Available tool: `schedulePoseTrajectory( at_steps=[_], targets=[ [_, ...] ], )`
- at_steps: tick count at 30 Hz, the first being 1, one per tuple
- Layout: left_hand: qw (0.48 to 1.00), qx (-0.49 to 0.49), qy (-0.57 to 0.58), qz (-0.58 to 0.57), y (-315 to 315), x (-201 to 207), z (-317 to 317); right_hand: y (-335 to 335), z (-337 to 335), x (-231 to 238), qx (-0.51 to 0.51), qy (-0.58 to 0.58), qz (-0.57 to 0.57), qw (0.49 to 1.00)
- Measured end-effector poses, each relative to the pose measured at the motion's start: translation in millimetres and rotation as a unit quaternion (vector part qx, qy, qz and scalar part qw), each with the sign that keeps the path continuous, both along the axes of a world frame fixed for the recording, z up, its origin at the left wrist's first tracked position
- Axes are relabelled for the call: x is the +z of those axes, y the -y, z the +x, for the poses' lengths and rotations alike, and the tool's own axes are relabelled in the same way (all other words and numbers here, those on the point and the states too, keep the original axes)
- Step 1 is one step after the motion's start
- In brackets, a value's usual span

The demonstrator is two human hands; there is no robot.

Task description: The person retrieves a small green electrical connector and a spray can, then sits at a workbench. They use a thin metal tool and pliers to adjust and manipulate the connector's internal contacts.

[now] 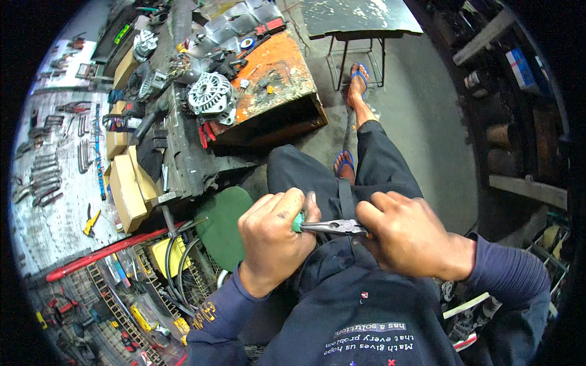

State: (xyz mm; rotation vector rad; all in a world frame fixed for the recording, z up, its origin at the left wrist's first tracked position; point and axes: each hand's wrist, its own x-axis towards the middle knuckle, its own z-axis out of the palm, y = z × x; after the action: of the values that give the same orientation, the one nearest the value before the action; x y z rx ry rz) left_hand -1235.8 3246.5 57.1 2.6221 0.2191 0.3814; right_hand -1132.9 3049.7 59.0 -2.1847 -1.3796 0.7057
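In front of my lap both hands are raised close together. My right hand (406,235) is closed round the handles of a pair of pliers (340,227), whose grey metal jaws point left. At the tip of the jaws is a small green piece (298,222), and my left hand (273,230) is closed round it with the thumb up. Most of the green piece is hidden in the left fist, so its kind cannot be made out. The pliers' handles are mostly covered by the right hand.
An alternator housing (210,94) sits on the cluttered bench beside an orange-topped wooden box (274,76). Hand tools hang on the white board (73,146) at left. A green round seat (224,226) stands near my left arm. A dark-topped metal stand (360,18) is ahead.
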Motion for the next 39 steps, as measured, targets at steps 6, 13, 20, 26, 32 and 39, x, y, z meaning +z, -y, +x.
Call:
schedulePoseTrajectory(
  at_steps=[6,13,20,26,32,39],
  targets=[
    [0.993,-0.103,0.046,0.018,-12.6,-9.9,-0.9,4.4,-13.3,0.6,-0.034,-0.393,-0.066,0.917],
    [0.989,-0.091,0.105,-0.043,-11.0,-8.4,8.2,7.1,-39.2,-19.4,-0.063,-0.639,0.031,0.766],
    [0.943,0.149,0.068,-0.290,23.1,-28.6,1.5,-13.6,-46.9,-14.8,-0.118,-0.525,0.211,0.816],
    [0.896,0.170,0.013,-0.409,24.8,-9.6,-4.9,25.8,-23.2,13.4,-0.183,-0.167,0.114,0.962],
    [0.920,0.138,-0.026,-0.366,24.1,-5.5,-14.9,21.6,-7.1,43.9,-0.056,0.138,0.053,0.987],
    [0.940,0.017,-0.015,-0.340,12.0,1.8,-23.9,18.4,1.1,56.3,-0.012,0.279,0.082,0.957]
  ],
)
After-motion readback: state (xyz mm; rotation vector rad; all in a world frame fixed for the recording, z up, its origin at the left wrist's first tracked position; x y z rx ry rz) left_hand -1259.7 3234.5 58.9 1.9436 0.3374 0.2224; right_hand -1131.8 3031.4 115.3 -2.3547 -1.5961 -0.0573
